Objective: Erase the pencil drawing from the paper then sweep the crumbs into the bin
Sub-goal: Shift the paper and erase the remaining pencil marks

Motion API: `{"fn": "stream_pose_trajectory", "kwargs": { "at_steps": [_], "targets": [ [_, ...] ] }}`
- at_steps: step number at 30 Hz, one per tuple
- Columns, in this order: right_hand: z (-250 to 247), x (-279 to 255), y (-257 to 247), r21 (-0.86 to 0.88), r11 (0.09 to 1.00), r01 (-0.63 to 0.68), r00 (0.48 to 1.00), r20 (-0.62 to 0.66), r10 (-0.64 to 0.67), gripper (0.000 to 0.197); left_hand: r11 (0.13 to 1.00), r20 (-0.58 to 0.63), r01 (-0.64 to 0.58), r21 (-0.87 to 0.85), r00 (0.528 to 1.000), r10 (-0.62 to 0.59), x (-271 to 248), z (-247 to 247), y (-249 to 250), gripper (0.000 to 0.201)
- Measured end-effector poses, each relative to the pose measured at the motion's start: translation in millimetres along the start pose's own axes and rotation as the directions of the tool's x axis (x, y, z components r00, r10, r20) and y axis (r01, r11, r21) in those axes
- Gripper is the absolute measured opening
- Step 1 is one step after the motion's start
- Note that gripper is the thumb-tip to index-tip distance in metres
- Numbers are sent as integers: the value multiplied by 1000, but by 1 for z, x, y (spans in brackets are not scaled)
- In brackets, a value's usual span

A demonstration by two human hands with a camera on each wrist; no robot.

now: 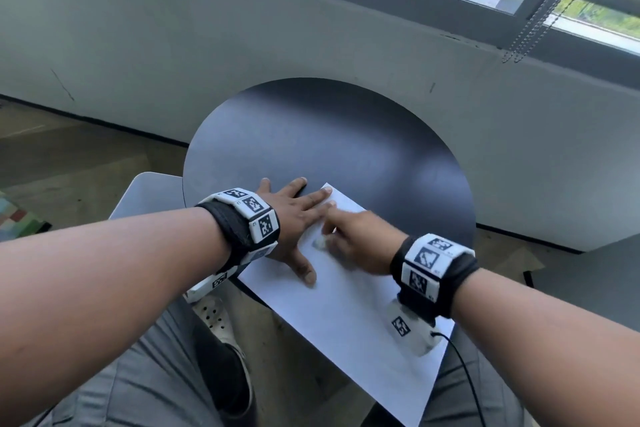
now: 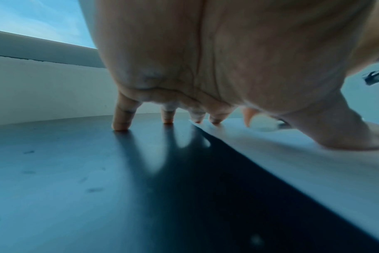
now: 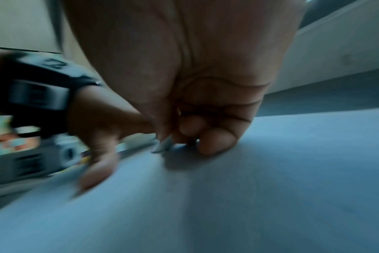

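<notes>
A white sheet of paper [image 1: 349, 315] lies on the round black table [image 1: 322, 135], hanging over its near edge. My left hand [image 1: 294, 215] lies flat with spread fingers, pressing the paper's far left corner and the table beside it; the thumb [image 2: 344, 137] rests on the sheet. My right hand [image 1: 356, 239] pinches a small white eraser [image 1: 320, 243] against the paper just right of the left hand, blurred with motion. From the right wrist, the eraser [image 3: 162, 145] pokes out below the curled fingers [image 3: 214, 142]. No pencil marks or crumbs are discernible.
A grey wall and a window sill stand behind the table, with blind chains [image 1: 540, 21] hanging at the right. A white chair [image 1: 149, 194] stands left of the table. My grey-trousered legs and a shoe [image 1: 221, 322] are below the table edge. No bin is in view.
</notes>
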State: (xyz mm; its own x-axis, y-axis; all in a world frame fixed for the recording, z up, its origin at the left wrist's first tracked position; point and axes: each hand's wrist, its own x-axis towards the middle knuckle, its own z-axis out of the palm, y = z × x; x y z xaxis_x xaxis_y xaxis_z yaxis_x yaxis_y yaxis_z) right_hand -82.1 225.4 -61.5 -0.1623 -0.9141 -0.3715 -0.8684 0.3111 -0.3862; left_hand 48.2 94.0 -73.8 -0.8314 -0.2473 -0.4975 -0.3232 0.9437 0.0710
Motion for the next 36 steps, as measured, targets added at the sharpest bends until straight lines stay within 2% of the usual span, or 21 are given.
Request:
{"fn": "stream_pose_trajectory", "kwargs": {
  "at_steps": [2,3,9,12,14,15,17,19,20,21,23,25,27,29,30,31,32,34,36],
  "targets": [
    [-11,9,15,121,983,-137,985,-84,148,24,1000,-17,16,-14,1000,-17,-1,3,1,136],
    [-15,12,22,153,974,-165,978,-107,182,25,1000,-24,21,-20,999,-21,-2,3,1,133],
    [-22,25,38,191,957,-218,962,-126,244,23,1000,-20,2,-14,1000,-2,-13,5,-13,130],
    [-22,25,30,134,958,-255,950,-148,274,23,1000,3,3,-5,1000,-3,-12,4,-15,134],
    [-15,14,16,73,976,-207,963,-160,216,24,1000,12,1,9,1000,-1,-11,2,-14,137],
    [-9,5,8,39,990,-137,980,-139,141,24,1000,17,0,17,1000,0,-9,2,-13,140],
    [4,-14,-9,-49,996,76,997,0,-76,19,1000,27,1,30,1000,-2,-8,1,-12,143],
    [9,-23,-16,-103,971,214,968,157,-196,13,999,32,1,42,999,-2,-7,0,-11,145],
    [6,-20,-14,-109,971,215,968,158,-197,13,999,37,-1,45,999,-1,-7,-1,-11,146],
    [2,-13,-9,-98,983,158,983,105,-147,14,999,40,0,46,999,-2,-7,-1,-11,146],
    [-10,4,4,-36,998,-45,998,-43,44,21,999,41,4,47,999,-5,-7,-1,-10,147],
    [-11,14,11,-22,988,-150,976,-162,145,25,999,47,4,49,999,-7,-8,-2,-11,146],
    [-1,4,4,-63,996,-71,985,-161,60,25,999,50,2,44,999,-5,-8,-2,-11,146],
    [11,-16,-10,-101,990,96,994,-36,-100,24,999,45,-1,41,999,-1,-7,-1,-11,147],
    [15,-25,-16,-103,978,182,983,59,-177,20,999,43,-2,46,999,0,-7,0,-11,147],
    [16,-28,-17,-109,968,226,969,130,-212,16,999,42,-2,50,999,0,-7,0,-11,147],
    [12,-25,-16,-122,963,240,965,142,-222,15,999,42,-1,50,999,-2,-7,0,-11,147],
    [4,-8,-7,-103,990,100,995,31,-98,19,999,42,2,45,999,-4,-7,-1,-11,147],
    [-1,6,3,-50,996,-73,989,-134,66,24,999,39,6,44,999,-8,-7,0,-11,147]
  ]
}}
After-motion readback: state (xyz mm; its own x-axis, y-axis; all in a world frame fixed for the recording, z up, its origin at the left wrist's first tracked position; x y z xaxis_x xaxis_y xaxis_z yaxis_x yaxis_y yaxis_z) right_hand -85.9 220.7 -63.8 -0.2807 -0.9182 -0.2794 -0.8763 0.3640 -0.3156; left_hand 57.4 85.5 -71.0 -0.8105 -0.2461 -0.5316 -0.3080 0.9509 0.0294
